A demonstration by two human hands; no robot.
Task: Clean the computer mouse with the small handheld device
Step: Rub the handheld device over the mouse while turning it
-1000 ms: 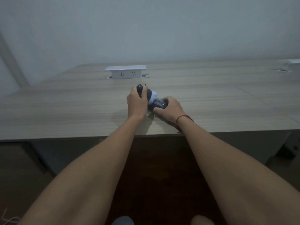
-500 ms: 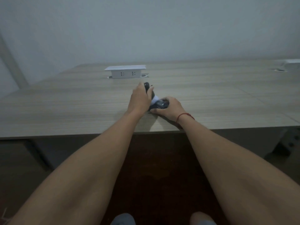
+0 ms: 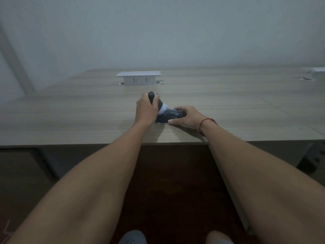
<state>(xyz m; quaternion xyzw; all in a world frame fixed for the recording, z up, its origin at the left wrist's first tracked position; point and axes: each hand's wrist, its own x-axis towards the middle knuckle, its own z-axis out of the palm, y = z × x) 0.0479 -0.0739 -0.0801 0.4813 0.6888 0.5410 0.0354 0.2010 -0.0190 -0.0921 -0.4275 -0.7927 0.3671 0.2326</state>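
A dark computer mouse (image 3: 168, 116) lies on the wooden table (image 3: 70, 117), near its front edge. My right hand (image 3: 187, 117), with a red string at the wrist, grips the mouse from the right side. My left hand (image 3: 146, 110) is wrapped around a small handheld device (image 3: 159, 103), dark with a white tip. The device is tilted, and its white tip rests on the top left of the mouse. Much of the device's body is hidden under my fingers.
A white socket box (image 3: 139, 78) stands raised at the back middle of the table. Another white fitting (image 3: 318, 69) shows at the far right edge. Below the table's front edge are a dark floor and my feet (image 3: 132, 237).
My left hand shifted the device back and forth over the mouse, tilting it more to the left now. My right hand slid slightly right but kept its hold on the mouse.
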